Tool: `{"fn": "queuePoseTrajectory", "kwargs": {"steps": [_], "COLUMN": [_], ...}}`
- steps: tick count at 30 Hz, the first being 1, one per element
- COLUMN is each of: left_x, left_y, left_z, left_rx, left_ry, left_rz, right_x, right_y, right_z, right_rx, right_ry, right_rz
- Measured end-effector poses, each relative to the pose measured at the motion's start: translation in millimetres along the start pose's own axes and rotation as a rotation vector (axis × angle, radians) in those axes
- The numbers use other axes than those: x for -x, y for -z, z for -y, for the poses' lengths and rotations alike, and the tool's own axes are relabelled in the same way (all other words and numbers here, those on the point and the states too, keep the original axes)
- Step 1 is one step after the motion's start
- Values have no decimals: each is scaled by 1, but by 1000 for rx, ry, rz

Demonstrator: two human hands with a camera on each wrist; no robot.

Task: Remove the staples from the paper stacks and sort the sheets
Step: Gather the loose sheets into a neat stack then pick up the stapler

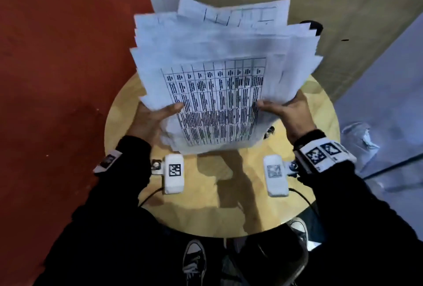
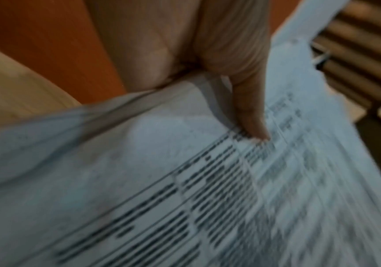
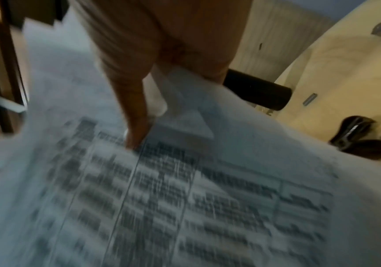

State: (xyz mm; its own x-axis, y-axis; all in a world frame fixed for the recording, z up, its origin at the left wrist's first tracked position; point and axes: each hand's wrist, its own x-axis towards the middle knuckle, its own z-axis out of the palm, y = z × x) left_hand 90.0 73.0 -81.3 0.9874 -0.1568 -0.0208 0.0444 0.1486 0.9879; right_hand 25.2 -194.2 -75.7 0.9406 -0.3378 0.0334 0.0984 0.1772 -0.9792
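Note:
A thick, fanned stack of white sheets point(image 1: 215, 61) is held up above the round wooden table point(image 1: 206, 217); its top sheet shows a printed table of dark text. My left hand point(image 1: 153, 118) grips the stack's left edge, thumb on top point(image 2: 253, 117), fingers hidden underneath. My right hand point(image 1: 286, 109) grips the right edge the same way, thumb point(image 3: 137, 130) pressed on the print. A black staple remover point(image 3: 358, 140) lies on the table to the right, partly hidden by the stack point(image 1: 269, 132) in the head view.
A black cylinder point(image 3: 258, 94) lies on the table beyond the stack. A small loose metal piece point(image 3: 309, 99) lies near it. The floor is red at the left. My shoes point(image 1: 194, 260) are under the table's front edge. Crumpled plastic point(image 1: 359, 136) lies at the right.

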Motion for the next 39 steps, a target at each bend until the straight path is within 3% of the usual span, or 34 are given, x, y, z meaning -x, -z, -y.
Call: {"fn": "queuePoseTrajectory", "kwargs": {"steps": [4, 6, 9, 12, 14, 18, 22, 26, 29, 36, 39], "left_x": [-8, -15, -20, -20, -17, -9, 21, 50, 55, 45, 38], "left_y": [14, 13, 14, 16, 9, -7, -18, -17, -10, -7, -6], "left_z": [-18, -1, 35, 73, 94, 85, 33, 20, 22, 2, 1], "left_rx": [27, 43, -88, -213, -266, -418, -234, -6, 76, 75, 93], "left_ry": [68, 177, 315, 458, 439, 111, -196, -194, -168, -190, -221], "left_rz": [148, 112, -5, 82, 63, -162, -227, -243, -188, -97, -169], "right_x": [9, 15, 15, 8, 11, 22, 37, 53, 52, 43, 38], "right_y": [14, 14, 8, -4, -15, -26, -22, -14, 1, -3, -8], "right_z": [12, 5, -26, -60, -71, -58, -28, -12, -12, -6, -5], "right_rx": [-120, -111, 191, 774, 972, 832, 481, 122, 76, 97, 42], "right_ry": [-177, -346, -467, -397, -388, -236, -48, -76, -98, -145, -98], "right_rz": [309, 375, 282, 115, 56, -96, -213, -9, 152, 301, 224]}}
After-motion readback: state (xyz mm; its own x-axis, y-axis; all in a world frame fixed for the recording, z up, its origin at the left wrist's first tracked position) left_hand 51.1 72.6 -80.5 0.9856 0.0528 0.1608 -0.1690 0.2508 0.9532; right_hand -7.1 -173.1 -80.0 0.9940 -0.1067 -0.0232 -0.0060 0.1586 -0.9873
